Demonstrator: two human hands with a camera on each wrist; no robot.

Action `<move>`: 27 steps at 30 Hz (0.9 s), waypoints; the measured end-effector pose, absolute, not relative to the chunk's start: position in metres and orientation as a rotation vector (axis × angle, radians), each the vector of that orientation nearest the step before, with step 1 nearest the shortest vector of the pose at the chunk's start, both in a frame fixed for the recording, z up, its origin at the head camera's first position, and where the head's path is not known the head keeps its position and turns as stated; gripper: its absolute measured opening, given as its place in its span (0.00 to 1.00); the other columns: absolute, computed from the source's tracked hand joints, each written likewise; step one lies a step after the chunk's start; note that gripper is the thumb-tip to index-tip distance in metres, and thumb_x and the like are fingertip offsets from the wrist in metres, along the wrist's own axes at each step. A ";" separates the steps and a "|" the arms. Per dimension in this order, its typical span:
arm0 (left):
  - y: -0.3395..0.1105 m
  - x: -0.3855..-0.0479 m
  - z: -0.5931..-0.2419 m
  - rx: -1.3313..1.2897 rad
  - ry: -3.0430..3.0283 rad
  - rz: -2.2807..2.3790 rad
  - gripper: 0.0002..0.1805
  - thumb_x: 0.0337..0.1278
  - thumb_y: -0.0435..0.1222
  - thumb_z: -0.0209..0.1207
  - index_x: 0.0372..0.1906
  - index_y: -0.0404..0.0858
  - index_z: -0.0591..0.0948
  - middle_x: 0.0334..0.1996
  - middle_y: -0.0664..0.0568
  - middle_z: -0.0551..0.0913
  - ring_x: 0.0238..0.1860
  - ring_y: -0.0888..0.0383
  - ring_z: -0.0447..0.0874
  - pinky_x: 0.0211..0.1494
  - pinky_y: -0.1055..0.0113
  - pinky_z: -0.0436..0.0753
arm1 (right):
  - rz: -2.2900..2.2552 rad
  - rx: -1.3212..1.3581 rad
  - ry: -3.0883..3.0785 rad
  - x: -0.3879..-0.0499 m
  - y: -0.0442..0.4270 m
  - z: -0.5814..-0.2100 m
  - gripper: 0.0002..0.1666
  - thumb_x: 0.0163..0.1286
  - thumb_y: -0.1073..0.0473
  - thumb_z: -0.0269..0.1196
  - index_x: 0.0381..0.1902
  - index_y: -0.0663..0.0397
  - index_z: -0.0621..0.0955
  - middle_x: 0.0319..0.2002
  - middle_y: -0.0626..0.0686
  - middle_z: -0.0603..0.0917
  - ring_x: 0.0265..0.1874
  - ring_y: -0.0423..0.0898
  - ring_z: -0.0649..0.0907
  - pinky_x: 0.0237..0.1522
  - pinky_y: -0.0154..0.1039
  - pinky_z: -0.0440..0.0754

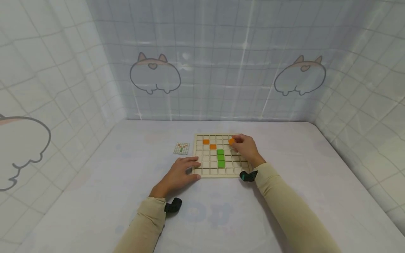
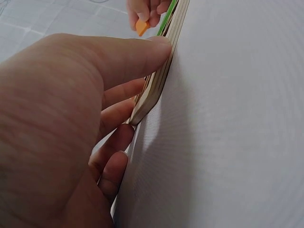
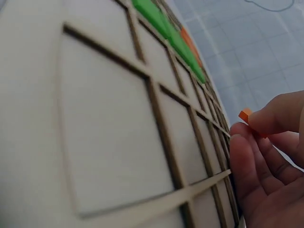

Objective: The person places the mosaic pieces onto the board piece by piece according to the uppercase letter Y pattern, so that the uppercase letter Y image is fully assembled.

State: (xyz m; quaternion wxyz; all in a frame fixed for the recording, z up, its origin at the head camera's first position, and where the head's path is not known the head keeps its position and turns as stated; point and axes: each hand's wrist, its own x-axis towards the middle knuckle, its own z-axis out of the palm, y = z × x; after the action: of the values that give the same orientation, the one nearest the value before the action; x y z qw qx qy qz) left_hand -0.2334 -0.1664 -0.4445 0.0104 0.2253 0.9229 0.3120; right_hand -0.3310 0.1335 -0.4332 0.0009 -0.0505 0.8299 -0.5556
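Note:
A wooden grid board [image 1: 205,171] lies flat on the table. Two orange square tiles [image 1: 206,142] sit diagonally in its upper left part, and three green tiles [image 1: 220,157] form a column near the middle. My right hand [image 1: 248,149] pinches another orange tile [image 3: 245,115] between thumb and fingers over the board's upper right cells; whether it touches the board cannot be told. My left hand [image 1: 179,173] rests at the lower left corner, thumb [image 2: 156,51] against the near edge and fingers extended, some on the board's left side.
A small printed card [image 1: 181,148] with a coloured grid pattern lies left of the board. White tabletop [image 1: 133,182] surrounds both. Tile-patterned curtains with cartoon animal drawings stand behind and on both sides. Each wrist wears a black camera [image 1: 174,205].

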 end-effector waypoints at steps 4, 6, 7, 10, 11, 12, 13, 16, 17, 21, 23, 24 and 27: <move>-0.166 -0.233 -0.444 0.701 2.886 0.969 0.27 0.60 0.46 0.67 0.64 0.43 0.81 0.72 0.54 0.69 0.68 0.45 0.64 0.66 0.46 0.66 | -1.667 -0.188 2.664 -0.332 0.133 -0.435 0.25 0.70 0.63 0.63 0.64 0.60 0.79 0.53 0.59 0.79 0.42 0.51 0.82 0.42 0.39 0.82; -0.166 -0.233 -0.444 0.703 2.883 0.969 0.27 0.61 0.46 0.67 0.64 0.43 0.81 0.72 0.54 0.69 0.68 0.46 0.64 0.66 0.46 0.66 | -1.645 -0.190 2.668 -0.331 0.132 -0.435 0.26 0.70 0.62 0.63 0.65 0.59 0.78 0.54 0.59 0.79 0.44 0.52 0.82 0.43 0.41 0.82; -0.166 -0.233 -0.444 0.704 2.884 0.966 0.27 0.61 0.46 0.67 0.64 0.43 0.81 0.72 0.54 0.70 0.68 0.46 0.64 0.66 0.46 0.66 | -1.629 -0.190 2.673 -0.332 0.132 -0.436 0.26 0.70 0.61 0.63 0.65 0.58 0.78 0.54 0.59 0.79 0.45 0.51 0.82 0.44 0.41 0.82; -0.166 -0.232 -0.444 0.697 2.878 0.969 0.27 0.61 0.46 0.67 0.64 0.43 0.81 0.72 0.54 0.69 0.68 0.45 0.64 0.66 0.46 0.66 | -1.574 -0.194 2.693 -0.331 0.131 -0.436 0.26 0.70 0.60 0.63 0.66 0.57 0.78 0.55 0.58 0.79 0.47 0.51 0.82 0.46 0.43 0.82; -0.166 -0.232 -0.443 0.693 2.878 0.970 0.27 0.61 0.46 0.67 0.64 0.43 0.81 0.72 0.54 0.69 0.68 0.46 0.64 0.66 0.46 0.66 | -1.559 -0.199 2.700 -0.331 0.130 -0.436 0.26 0.70 0.59 0.63 0.65 0.56 0.78 0.55 0.58 0.80 0.47 0.52 0.82 0.46 0.44 0.82; -0.166 -0.232 -0.443 0.687 2.880 0.968 0.27 0.61 0.46 0.67 0.64 0.43 0.81 0.72 0.54 0.69 0.68 0.46 0.64 0.66 0.46 0.66 | -1.537 -0.210 2.714 -0.331 0.130 -0.436 0.26 0.70 0.59 0.64 0.65 0.56 0.78 0.55 0.57 0.80 0.48 0.52 0.82 0.47 0.44 0.81; -0.165 -0.232 -0.442 0.682 2.880 0.966 0.27 0.61 0.46 0.67 0.64 0.43 0.81 0.72 0.54 0.69 0.68 0.46 0.64 0.66 0.46 0.66 | -1.527 -0.220 2.721 -0.331 0.130 -0.436 0.25 0.70 0.59 0.64 0.65 0.56 0.79 0.54 0.58 0.80 0.48 0.52 0.82 0.48 0.45 0.81; -0.165 -0.232 -0.442 0.672 2.883 0.963 0.27 0.60 0.46 0.67 0.64 0.44 0.81 0.72 0.54 0.69 0.68 0.46 0.64 0.66 0.46 0.66 | -1.500 -0.248 2.739 -0.331 0.128 -0.437 0.23 0.70 0.59 0.65 0.63 0.56 0.80 0.53 0.58 0.82 0.50 0.54 0.81 0.50 0.48 0.80; -0.166 -0.232 -0.442 0.677 2.884 0.960 0.27 0.60 0.45 0.67 0.64 0.44 0.81 0.72 0.54 0.69 0.68 0.45 0.64 0.66 0.46 0.66 | -1.495 -0.257 2.743 -0.331 0.128 -0.438 0.23 0.70 0.59 0.65 0.62 0.56 0.81 0.52 0.58 0.82 0.51 0.54 0.80 0.51 0.48 0.79; -0.165 -0.233 -0.442 0.693 2.885 0.950 0.27 0.60 0.45 0.68 0.64 0.43 0.81 0.72 0.53 0.69 0.68 0.44 0.64 0.66 0.46 0.66 | -1.461 -0.295 2.764 -0.330 0.128 -0.438 0.21 0.71 0.59 0.65 0.60 0.57 0.82 0.52 0.58 0.83 0.51 0.55 0.80 0.52 0.50 0.78; -0.165 -0.233 -0.442 0.698 2.883 0.951 0.27 0.60 0.45 0.68 0.64 0.42 0.81 0.72 0.53 0.69 0.68 0.44 0.64 0.66 0.46 0.66 | -1.445 -0.312 2.776 -0.329 0.127 -0.437 0.21 0.71 0.59 0.65 0.60 0.57 0.82 0.52 0.58 0.82 0.52 0.55 0.80 0.52 0.51 0.78; -0.165 -0.232 -0.442 0.696 2.882 0.952 0.28 0.60 0.45 0.68 0.64 0.42 0.81 0.72 0.53 0.69 0.68 0.44 0.64 0.66 0.46 0.66 | -1.440 -0.321 2.779 -0.328 0.127 -0.436 0.21 0.71 0.60 0.65 0.60 0.58 0.82 0.52 0.59 0.83 0.52 0.56 0.80 0.53 0.51 0.78; -0.165 -0.232 -0.441 0.695 2.875 0.967 0.27 0.60 0.45 0.68 0.64 0.42 0.81 0.72 0.53 0.69 0.68 0.44 0.64 0.66 0.46 0.66 | -1.421 -0.327 2.790 -0.327 0.127 -0.434 0.21 0.71 0.60 0.64 0.60 0.58 0.82 0.52 0.59 0.83 0.52 0.55 0.80 0.53 0.51 0.78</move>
State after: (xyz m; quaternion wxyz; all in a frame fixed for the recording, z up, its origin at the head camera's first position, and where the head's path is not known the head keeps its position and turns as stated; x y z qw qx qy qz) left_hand -0.2315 -0.1651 -0.4409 0.0149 0.2233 0.9238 0.3106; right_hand -0.3274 0.1268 -0.4344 -0.0032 -0.1039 0.8863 -0.4513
